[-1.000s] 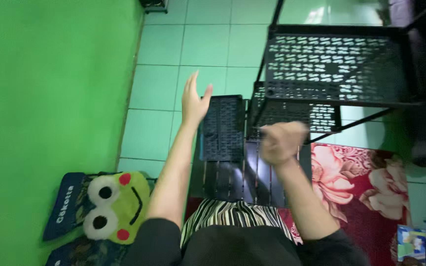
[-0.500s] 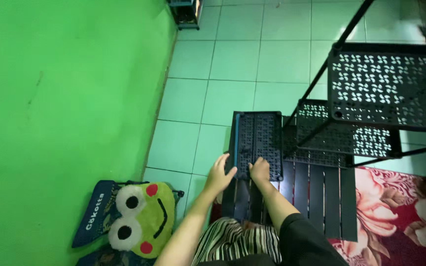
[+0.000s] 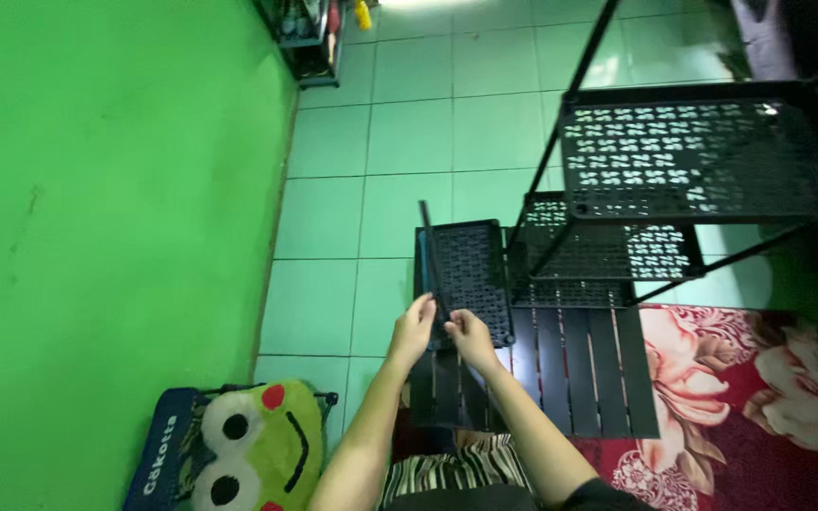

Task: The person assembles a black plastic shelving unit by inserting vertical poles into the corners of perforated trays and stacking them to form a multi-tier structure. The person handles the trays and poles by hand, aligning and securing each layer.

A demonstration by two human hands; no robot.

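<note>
My left hand [image 3: 415, 328] and my right hand [image 3: 471, 338] meet at the near end of a thin black rod [image 3: 431, 260], which slants up and away from them. Both hands pinch that rod. It rises in front of a black perforated panel [image 3: 471, 274] that lies on a black slatted panel [image 3: 560, 369] on the floor. A black rack [image 3: 693, 156] with perforated shelves stands to the right, its lower shelf [image 3: 608, 251] beside the loose panel.
A green wall [image 3: 97, 218] runs along the left. A frog-faced plush bag [image 3: 248, 445] lies at the bottom left. A red flowered rug [image 3: 759, 397] covers the floor at right. A small shelf with bottles [image 3: 319, 33] stands far back.
My hands have left the flat perforated panel and now hold a thin rod lifted from its left edge. The view has shifted a little to the right.
</note>
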